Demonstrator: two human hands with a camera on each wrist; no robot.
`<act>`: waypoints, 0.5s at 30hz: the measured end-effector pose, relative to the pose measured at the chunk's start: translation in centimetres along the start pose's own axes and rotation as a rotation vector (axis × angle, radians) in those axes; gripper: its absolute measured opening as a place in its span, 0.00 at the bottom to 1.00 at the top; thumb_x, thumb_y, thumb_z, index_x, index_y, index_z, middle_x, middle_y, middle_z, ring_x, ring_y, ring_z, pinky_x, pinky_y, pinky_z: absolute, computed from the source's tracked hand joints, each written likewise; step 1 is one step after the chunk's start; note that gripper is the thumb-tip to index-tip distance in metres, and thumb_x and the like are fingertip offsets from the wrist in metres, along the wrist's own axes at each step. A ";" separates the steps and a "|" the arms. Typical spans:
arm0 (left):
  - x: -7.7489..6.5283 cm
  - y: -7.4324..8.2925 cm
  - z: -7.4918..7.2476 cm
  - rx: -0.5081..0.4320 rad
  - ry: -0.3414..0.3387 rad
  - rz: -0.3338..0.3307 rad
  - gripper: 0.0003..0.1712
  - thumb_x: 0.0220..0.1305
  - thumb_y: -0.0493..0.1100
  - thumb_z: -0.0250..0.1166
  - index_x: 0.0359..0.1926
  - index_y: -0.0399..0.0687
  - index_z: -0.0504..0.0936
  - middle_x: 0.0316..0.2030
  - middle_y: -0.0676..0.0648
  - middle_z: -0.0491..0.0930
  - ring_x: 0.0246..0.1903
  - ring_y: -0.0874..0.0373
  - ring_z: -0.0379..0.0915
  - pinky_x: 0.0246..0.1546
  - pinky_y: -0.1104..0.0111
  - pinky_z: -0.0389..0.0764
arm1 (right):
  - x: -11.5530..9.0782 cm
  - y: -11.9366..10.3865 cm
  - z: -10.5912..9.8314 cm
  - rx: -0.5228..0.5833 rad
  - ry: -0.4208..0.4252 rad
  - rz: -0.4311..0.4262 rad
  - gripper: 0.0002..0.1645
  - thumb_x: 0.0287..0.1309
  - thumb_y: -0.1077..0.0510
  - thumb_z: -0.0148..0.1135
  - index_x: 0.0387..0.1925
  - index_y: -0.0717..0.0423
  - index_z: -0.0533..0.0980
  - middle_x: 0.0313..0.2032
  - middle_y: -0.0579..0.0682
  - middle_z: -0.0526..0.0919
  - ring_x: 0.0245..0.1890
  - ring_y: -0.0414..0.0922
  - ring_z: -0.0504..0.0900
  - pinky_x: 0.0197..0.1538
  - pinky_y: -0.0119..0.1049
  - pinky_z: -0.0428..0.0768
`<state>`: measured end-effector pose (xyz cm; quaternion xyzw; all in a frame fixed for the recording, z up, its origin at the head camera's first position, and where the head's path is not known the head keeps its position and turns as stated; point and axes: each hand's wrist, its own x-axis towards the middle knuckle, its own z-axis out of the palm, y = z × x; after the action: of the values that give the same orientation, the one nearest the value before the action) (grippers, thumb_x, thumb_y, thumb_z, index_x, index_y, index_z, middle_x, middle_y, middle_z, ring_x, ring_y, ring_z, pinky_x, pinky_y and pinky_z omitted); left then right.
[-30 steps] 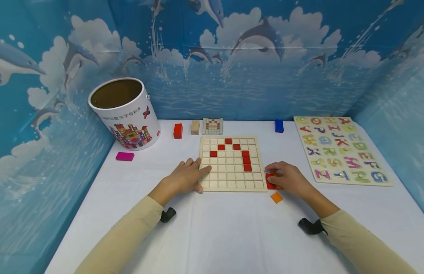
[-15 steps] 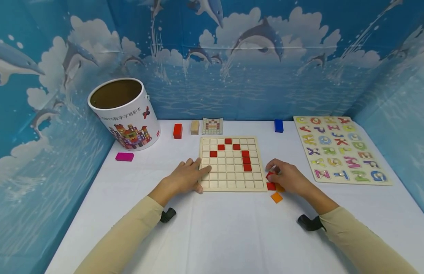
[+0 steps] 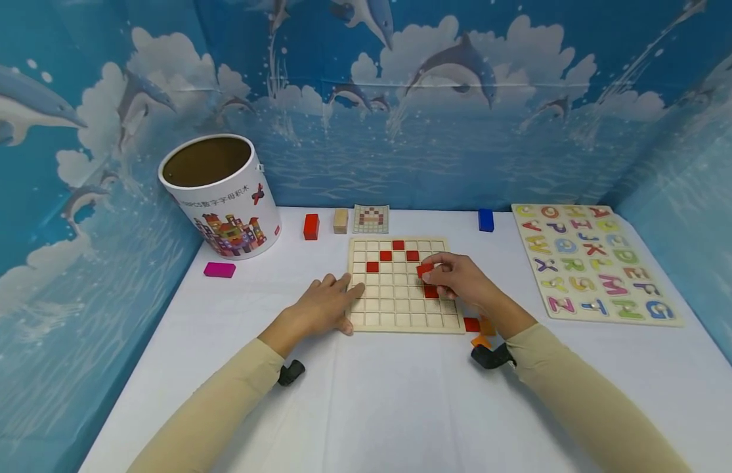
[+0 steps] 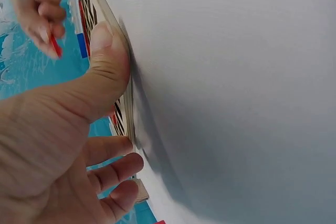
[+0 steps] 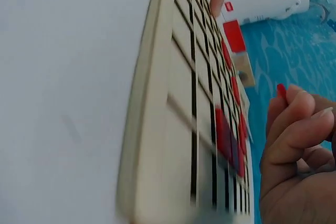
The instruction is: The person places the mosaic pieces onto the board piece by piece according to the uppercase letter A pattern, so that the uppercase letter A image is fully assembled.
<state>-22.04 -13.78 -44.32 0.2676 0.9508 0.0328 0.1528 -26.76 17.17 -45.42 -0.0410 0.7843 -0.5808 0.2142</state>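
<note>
A wooden grid board (image 3: 386, 320) lies flat on the white table, with several red square tiles (image 3: 398, 245) set in its cells. At the board's left edge rests my left hand (image 3: 323, 307), index finger stretched over the cells and thumb against the rim. My right hand (image 3: 463, 281) is above the right half of the board and pinches a red square tile (image 5: 282, 91) between thumb and fingers. It partly hides the cells and tiles below. Beside the lower right corner lie another red tile (image 3: 472, 324) and orange tiles (image 3: 487, 326), partly covered by the right forearm.
Behind the board is a small pattern card (image 3: 371, 220), with a wooden block (image 3: 340, 221) and a red block (image 3: 310, 226) next to it. A white bucket (image 3: 236, 197) and magenta block (image 3: 219, 270) stand left. A blue block (image 3: 486, 220) and alphabet board (image 3: 602, 314) are right.
My right hand has picked up a red tile from beside the board and carried it up and left over the cells. The left hand has stayed on the board's edge.
</note>
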 end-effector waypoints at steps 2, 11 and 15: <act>0.0 0.0 0.0 0.014 0.001 -0.011 0.57 0.52 0.62 0.72 0.79 0.50 0.60 0.78 0.37 0.55 0.68 0.42 0.59 0.63 0.48 0.65 | 0.9 -0.6 1.6 0.015 -0.031 -0.008 0.26 0.69 0.57 0.65 0.64 0.59 0.71 0.35 0.56 0.79 0.24 0.42 0.74 0.26 0.29 0.73; 0.3 0.0 0.2 0.041 -0.019 -0.072 0.57 0.52 0.64 0.73 0.78 0.48 0.61 0.79 0.40 0.55 0.67 0.44 0.60 0.64 0.49 0.65 | 4.0 -2.4 7.7 -0.204 -0.020 -0.064 0.18 0.65 0.60 0.67 0.54 0.58 0.73 0.30 0.56 0.83 0.22 0.45 0.79 0.28 0.34 0.79; 0.4 0.0 0.2 0.055 -0.013 -0.064 0.57 0.52 0.64 0.73 0.78 0.47 0.62 0.78 0.40 0.56 0.68 0.43 0.60 0.65 0.48 0.65 | 4.7 -2.4 8.8 -0.359 0.040 -0.109 0.15 0.63 0.60 0.69 0.50 0.57 0.76 0.30 0.53 0.81 0.21 0.45 0.77 0.28 0.35 0.77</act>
<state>-22.34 -13.60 -44.65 0.2411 0.9585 0.0000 0.1523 -28.06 7.02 -46.61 -0.1092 0.8760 -0.4431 0.1559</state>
